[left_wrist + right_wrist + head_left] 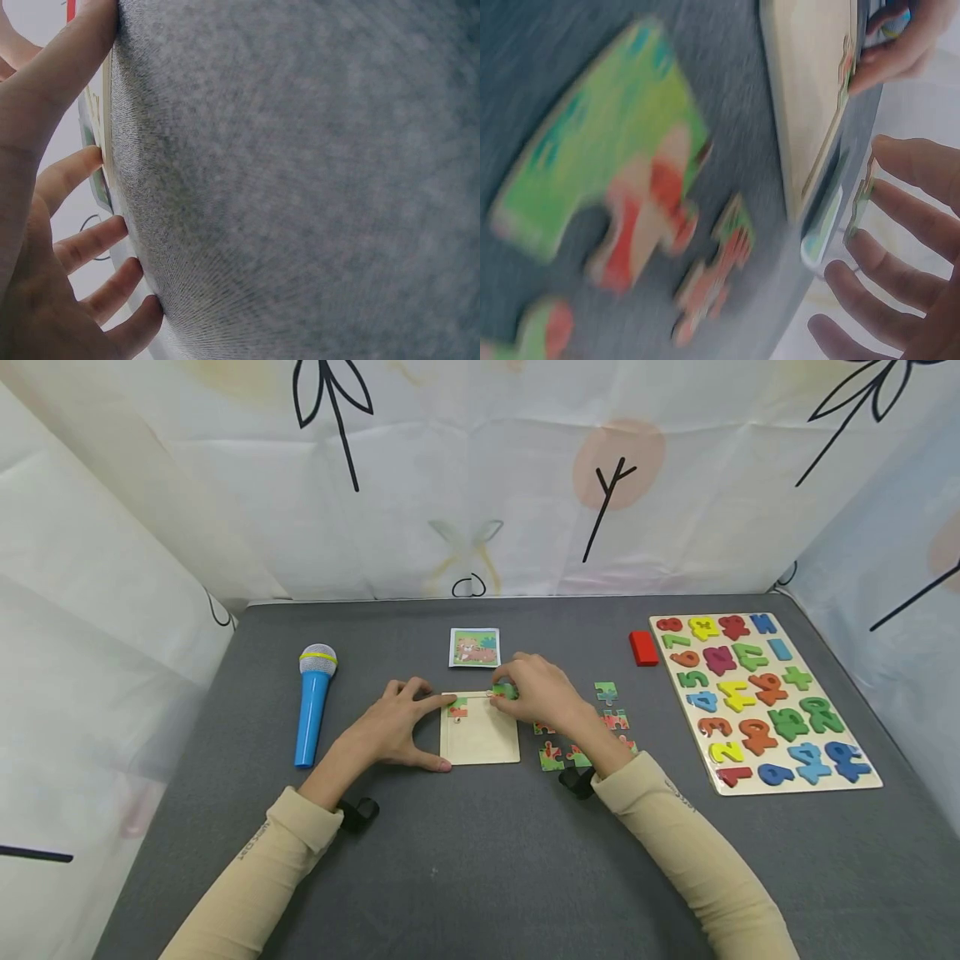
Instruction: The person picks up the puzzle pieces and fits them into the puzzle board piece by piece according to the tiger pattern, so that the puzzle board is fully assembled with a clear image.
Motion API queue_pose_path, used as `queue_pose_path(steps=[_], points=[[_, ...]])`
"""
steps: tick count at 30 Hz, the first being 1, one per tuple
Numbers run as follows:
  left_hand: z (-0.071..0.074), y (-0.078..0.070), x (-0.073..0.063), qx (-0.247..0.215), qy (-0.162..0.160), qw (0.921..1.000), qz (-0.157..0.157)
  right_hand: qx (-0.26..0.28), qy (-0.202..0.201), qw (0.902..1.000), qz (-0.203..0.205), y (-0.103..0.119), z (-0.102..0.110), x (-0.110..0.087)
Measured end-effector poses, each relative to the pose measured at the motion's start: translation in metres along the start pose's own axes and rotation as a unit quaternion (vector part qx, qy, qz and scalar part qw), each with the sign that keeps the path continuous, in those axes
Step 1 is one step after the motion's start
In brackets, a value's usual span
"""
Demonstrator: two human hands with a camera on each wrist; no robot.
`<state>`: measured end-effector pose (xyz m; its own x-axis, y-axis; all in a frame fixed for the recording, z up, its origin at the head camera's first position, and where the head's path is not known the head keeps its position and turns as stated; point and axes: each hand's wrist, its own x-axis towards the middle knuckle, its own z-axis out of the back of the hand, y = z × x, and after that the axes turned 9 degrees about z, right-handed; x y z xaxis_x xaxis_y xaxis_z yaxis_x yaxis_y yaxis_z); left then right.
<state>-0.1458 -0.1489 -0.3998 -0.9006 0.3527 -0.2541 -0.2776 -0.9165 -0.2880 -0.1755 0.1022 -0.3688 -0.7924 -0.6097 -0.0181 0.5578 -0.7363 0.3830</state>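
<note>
A square wooden puzzle board (480, 739) lies in the middle of the table, one puzzle piece (457, 707) set in its upper left corner. My left hand (397, 722) rests at its left side, fingers spread, with the index fingertip by the upper corner and the thumb near the lower one. Over the board's upper right corner, my right hand (542, 692) pinches a green puzzle piece (861, 201) between thumb and fingers. Several loose pieces (551, 757) lie to the right of the board, partly hidden under the right forearm.
A picture card (475, 648) lies behind the board. To the left is a blue toy microphone (313, 706). At the right stand a red block (643, 648) and a large number board (765, 706) full of coloured figures. Fabric walls (480, 485) close off the back and sides.
</note>
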Motion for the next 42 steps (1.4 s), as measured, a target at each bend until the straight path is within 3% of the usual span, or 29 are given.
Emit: queue_pose_path(steps=[12, 42], points=[[0.0, 0.001, 0.001, 0.008, 0.002, 1.0, 0.0, -0.007, 0.03, 0.9995, 0.007, 0.02, -0.019, 0.018], [0.001, 0.0, -0.001, -0.004, 0.0, 1.0, -0.007, -0.028, 0.026, 0.9992, -0.005, 0.022, -0.025, 0.018]])
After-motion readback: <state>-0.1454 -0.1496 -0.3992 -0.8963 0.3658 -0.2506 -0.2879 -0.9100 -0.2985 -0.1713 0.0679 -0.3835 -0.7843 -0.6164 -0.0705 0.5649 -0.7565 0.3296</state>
